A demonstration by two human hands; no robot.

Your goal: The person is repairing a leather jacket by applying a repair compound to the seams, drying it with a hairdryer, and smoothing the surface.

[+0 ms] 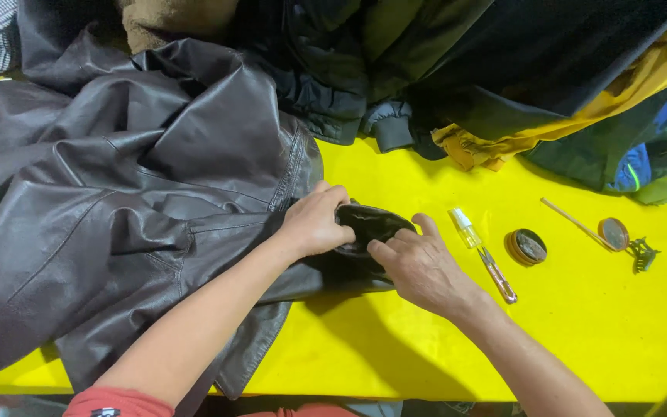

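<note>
Where the left hand point(314, 224) and right hand point(418, 266) grip the leather jacket point(117, 201) cuff point(368, 225) — fingertips partly hidden

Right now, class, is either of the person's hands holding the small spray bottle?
No: both the left hand and right hand grip the leather jacket's cuff, while the spray bottle lies untouched.

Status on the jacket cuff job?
Done: jacket is spread on the yellow table, and the tin is open. In hand: left hand and right hand hold the sleeve cuff. Left: spray bottle lies untouched.
</note>
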